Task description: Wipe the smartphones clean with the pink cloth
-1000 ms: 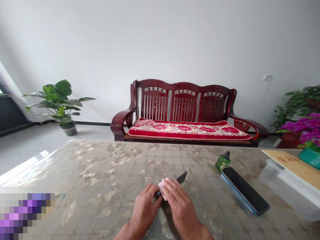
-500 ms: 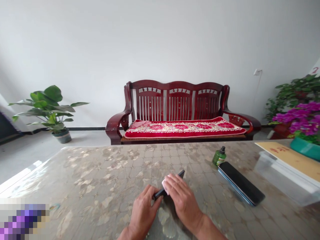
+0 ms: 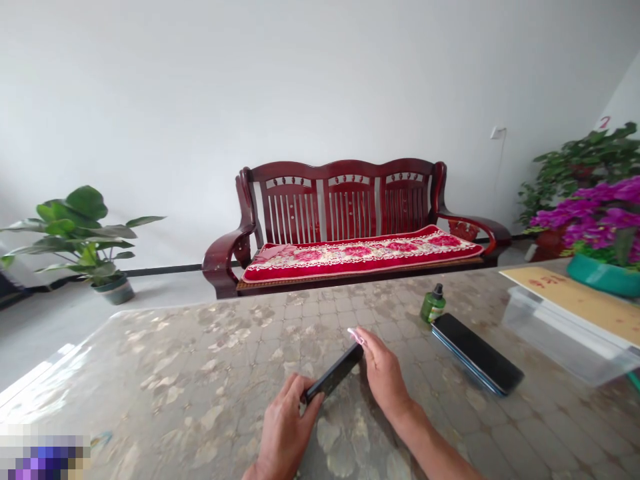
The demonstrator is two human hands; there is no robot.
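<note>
A slim black phone-like device (image 3: 334,375) is tilted above the table, seen mostly along its edge. My left hand (image 3: 287,420) grips its near end between thumb and fingers. At the far end is my right hand (image 3: 384,373), its fingers pressed together over a small white-pink cloth or tissue (image 3: 356,335) that touches the device's tip. To the right, a dark-screened phone (image 3: 477,353) lies on something blue, with a small green bottle (image 3: 433,304) with a black cap standing by its far corner.
The table (image 3: 210,373) has a patterned, shiny cover. On its right stand a clear plastic box (image 3: 550,333) with a tan sheet (image 3: 575,300) on top and a teal flower pot (image 3: 603,275). Beyond are a red wooden bench (image 3: 350,200) and a potted plant (image 3: 113,290).
My right hand has slid with the cloth from the device's middle to its far end, uncovering its edge. My left hand keeps its grip. The view has tilted and shifted slightly.
</note>
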